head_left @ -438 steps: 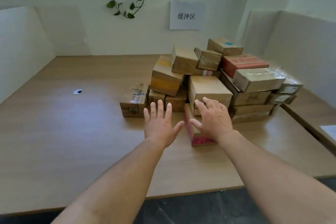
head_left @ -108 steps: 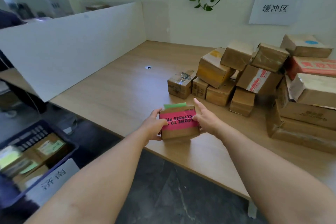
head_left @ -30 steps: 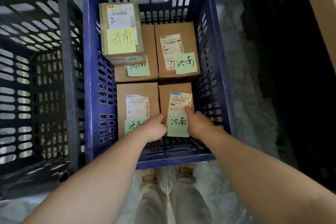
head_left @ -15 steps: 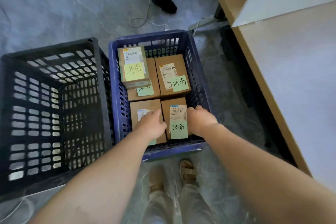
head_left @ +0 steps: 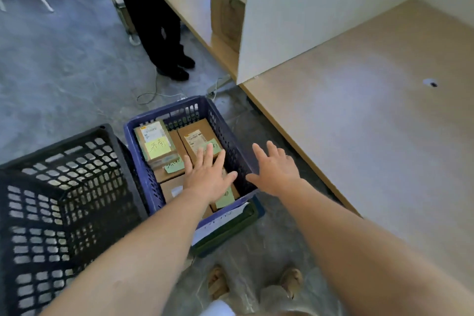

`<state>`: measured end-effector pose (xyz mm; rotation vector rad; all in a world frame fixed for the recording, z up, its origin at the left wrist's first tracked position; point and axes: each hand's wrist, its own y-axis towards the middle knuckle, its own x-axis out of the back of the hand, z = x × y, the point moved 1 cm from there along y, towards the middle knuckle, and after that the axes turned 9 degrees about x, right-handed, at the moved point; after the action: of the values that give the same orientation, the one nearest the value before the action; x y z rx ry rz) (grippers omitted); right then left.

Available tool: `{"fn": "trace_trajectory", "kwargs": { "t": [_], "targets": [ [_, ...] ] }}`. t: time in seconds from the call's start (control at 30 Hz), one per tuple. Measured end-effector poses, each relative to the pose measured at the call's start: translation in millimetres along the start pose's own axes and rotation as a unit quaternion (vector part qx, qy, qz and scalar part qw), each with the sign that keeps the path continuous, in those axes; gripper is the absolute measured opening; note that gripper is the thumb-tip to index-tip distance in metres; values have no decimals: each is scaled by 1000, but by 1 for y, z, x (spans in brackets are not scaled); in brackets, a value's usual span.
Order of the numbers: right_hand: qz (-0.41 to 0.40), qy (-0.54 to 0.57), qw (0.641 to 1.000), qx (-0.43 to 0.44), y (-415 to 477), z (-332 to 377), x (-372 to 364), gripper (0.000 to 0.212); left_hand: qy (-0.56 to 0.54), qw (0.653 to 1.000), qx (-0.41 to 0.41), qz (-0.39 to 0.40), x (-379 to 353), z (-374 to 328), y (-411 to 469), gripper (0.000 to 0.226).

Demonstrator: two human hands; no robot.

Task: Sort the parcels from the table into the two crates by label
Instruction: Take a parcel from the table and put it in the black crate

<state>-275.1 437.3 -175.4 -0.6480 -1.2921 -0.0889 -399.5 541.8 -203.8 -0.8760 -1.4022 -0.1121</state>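
A blue crate (head_left: pixel 232 136) stands on the floor and holds several brown parcels with green and yellow handwritten notes, among them a parcel with a yellow note (head_left: pixel 154 142) on top at the back left. To its left is a black crate (head_left: pixel 64 202); I see no parcels in it. My left hand (head_left: pixel 207 174) hovers above the blue crate, fingers spread, holding nothing. My right hand (head_left: pixel 275 169) is above the crate's right rim, also spread and empty. The parcel pile on the table is out of view.
The wooden table (head_left: pixel 372 115) runs along the right, with a white divider panel (head_left: pixel 320 7) standing on it. A person in dark trousers (head_left: pixel 156 20) stands behind the crates beside a cable on the grey floor. My feet (head_left: pixel 251 282) are just in front of the blue crate.
Both hands let go of the green-note parcel in the blue crate's front right and lifted out, fingers now spread. The view has swung up and right toward the table.
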Motion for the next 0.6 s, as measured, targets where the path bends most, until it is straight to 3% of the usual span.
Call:
{"fn": "trace_trajectory", "kwargs": {
  "t": [0.4, 0.6],
  "targets": [
    [-138, -1, 982, -127, -125, -96, 57, 74, 71, 976, -163, -129, 57, -129, -58, 74],
    [-166, 8, 970, -175, -222, -151, 51, 72, 99, 963, -212, -132, 42, -210, -125, 75]
  ]
}}
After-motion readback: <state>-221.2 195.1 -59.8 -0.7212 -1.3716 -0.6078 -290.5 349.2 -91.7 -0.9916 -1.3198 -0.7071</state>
